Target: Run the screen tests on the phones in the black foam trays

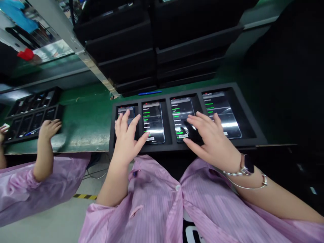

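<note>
A black foam tray [169, 147] lies along the bench edge in front of me, with several smartphones in separate slots. My left hand [128, 138] is spread over the leftmost phone [126, 110], its thumb by the lower edge of the second phone [154, 123]. My right hand [212, 140] hovers with fingers apart over the third phone [182, 114], partly covering it, and reaches toward the rightmost phone [222, 114]. Lit screens show green and white text lines on black. Whether my fingertips touch the glass I cannot tell. Neither hand grips anything.
Stacked black trays [124, 54] stand behind, beside a pale metal post [88, 64]. A blue pen [150, 93] lies behind my tray. At left, a co-worker's hand [50, 128] is over another phone tray [32, 123] on the green bench [86, 114].
</note>
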Motion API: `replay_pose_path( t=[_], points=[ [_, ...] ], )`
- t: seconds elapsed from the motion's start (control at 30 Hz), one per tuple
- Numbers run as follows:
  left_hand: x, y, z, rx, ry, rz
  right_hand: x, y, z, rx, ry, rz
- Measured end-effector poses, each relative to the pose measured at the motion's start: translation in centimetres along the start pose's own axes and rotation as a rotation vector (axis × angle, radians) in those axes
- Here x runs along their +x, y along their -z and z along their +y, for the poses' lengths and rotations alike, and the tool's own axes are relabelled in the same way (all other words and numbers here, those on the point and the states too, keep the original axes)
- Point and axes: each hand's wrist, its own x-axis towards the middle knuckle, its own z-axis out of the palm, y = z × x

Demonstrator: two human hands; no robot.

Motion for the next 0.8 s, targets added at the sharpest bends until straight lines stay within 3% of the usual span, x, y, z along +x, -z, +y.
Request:
replay_pose_path(
  t=[0.3,0.8],
  points=[
    [-0.8,-0.6,0.5,0.057,-0.021,0.035,-0.2,-0.7,0.3,-0.062,0.103,0.121],
    [-1.2,-0.8,1.5,0.074,0.097,-0.076,-0.1,-0.6,0.9,-0.021,0.126,0.231]
  ],
)
